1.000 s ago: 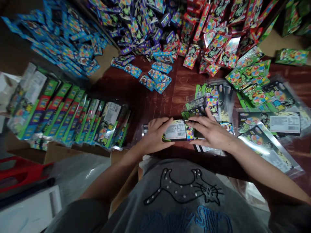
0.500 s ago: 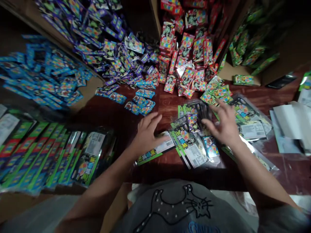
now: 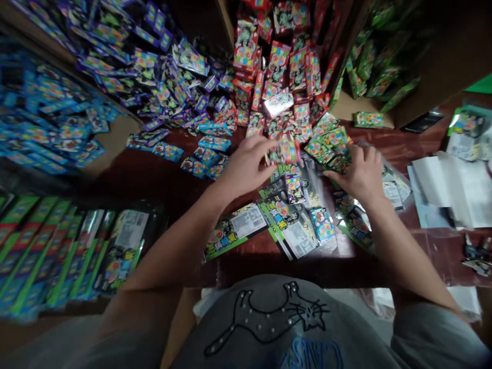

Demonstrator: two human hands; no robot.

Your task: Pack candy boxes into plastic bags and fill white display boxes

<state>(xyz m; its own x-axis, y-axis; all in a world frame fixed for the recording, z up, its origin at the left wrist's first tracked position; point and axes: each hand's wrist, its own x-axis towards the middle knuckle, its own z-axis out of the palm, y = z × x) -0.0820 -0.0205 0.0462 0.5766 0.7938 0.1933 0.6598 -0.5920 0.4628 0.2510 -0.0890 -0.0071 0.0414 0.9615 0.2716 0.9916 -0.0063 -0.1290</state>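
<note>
Ahead, cardboard box (image 3: 226, 20) of red packets (image 3: 277, 61)

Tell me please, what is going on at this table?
A person works bare-handed over a table piled with small boxes in blue, purple, red and green heaps. The left hand touches a red box, the right hand rests on green boxes; the grips are blurred. Clear bagged packs lie nearer the body.

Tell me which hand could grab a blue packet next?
Left, probably. The left hand lies just beside the loose blue packets on the table, its fingertips at a red packet. The right hand sits farther off among the green packets, and would have to cross over.
</note>
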